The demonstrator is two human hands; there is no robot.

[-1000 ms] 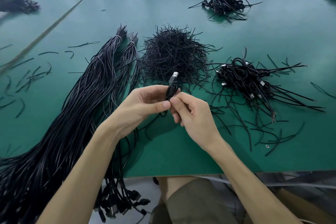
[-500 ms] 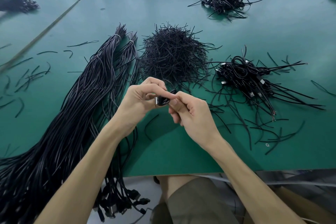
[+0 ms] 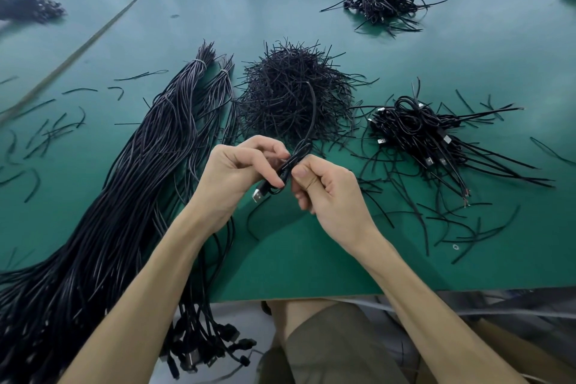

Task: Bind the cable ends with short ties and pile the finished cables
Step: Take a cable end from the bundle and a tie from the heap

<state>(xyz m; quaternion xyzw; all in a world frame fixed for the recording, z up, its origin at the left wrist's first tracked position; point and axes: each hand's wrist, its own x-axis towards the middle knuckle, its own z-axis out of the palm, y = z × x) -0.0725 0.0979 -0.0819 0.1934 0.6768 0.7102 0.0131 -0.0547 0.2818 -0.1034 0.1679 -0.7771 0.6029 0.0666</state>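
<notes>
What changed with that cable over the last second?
The thin black USB cable was flipped: its silver plug, earlier pointing up, now points toward the person. Left hand and right hand still pinch it. Heap of short black ties and finished-cable pile unmoved.

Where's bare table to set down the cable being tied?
Bare: near table edge, between long cable bundle and loose ties; also the stretch behind the tie heap, before the far pile. Crowded: around the finished pile, right.
</notes>
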